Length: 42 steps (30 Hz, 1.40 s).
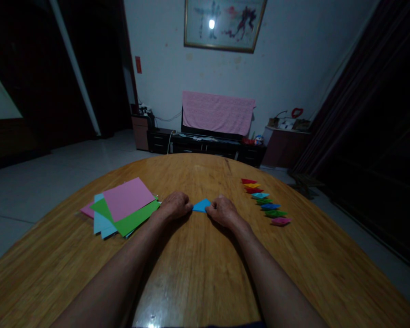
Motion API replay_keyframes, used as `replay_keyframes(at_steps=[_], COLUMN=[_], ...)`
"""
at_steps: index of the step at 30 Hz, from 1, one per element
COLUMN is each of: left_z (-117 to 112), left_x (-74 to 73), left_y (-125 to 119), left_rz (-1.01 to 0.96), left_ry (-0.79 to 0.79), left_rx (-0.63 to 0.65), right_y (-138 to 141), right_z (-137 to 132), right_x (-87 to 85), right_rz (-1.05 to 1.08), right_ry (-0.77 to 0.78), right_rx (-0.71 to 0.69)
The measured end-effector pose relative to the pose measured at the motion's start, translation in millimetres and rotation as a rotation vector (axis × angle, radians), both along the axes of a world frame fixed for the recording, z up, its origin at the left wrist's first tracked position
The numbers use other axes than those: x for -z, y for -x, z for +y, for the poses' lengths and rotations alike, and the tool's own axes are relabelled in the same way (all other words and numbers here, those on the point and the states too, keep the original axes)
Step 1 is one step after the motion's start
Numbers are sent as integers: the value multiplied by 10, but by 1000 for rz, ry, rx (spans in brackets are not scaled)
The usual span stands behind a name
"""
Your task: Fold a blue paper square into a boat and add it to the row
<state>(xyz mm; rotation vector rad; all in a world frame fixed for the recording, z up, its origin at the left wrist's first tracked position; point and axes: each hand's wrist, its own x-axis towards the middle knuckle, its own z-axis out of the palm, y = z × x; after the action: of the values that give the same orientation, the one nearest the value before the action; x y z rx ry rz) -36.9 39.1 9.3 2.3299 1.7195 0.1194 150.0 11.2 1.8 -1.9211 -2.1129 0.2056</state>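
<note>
A small folded piece of blue paper [201, 206], pointed at the top, lies on the wooden table between my two hands. My left hand [176, 205] is closed at its left corner, fingers curled and pressed together. At the right edge, my right hand [223, 211] pinches the paper between thumb and fingers. The undersides of both hands and the gripped corners are hidden. Left of my left hand is a loose stack of coloured sheets, with a pink sheet [128, 198] on top of a green sheet [136, 219] and light blue sheets [100, 223].
A slanting row of several small folded paper shapes [264, 200] in red, orange, blue, green and pink lies to the right. The round table's far edge [191, 155] faces a low black cabinet [205, 145] and a screen under a pink cloth [218, 113].
</note>
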Motion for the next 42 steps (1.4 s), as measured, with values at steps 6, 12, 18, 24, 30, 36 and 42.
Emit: replay_keyframes(at_steps=[6, 12, 18, 24, 30, 36, 42], left_z=[-2, 4, 7, -13, -7, -8, -12], left_x=[12, 19, 16, 15, 17, 26, 18], left_y=[10, 7, 10, -1, -2, -3, -8], left_rz=[-20, -23, -14, 6, 26, 41, 40], left_ry=[4, 1, 10, -9, 1, -21, -20], left_rx=[2, 4, 10, 14, 4, 23, 33], right_y=[2, -4, -12, -1, 7, 4, 7], right_z=[5, 24, 26, 26, 15, 26, 14], right_x=[-7, 10, -1, -19, -40, -29, -35], right_rz=[-24, -26, -3, 10, 14, 2, -1], right_ry=[16, -1, 39, 56, 75, 62, 58], right_rx=[-22, -12, -18, -6, 7, -3, 0])
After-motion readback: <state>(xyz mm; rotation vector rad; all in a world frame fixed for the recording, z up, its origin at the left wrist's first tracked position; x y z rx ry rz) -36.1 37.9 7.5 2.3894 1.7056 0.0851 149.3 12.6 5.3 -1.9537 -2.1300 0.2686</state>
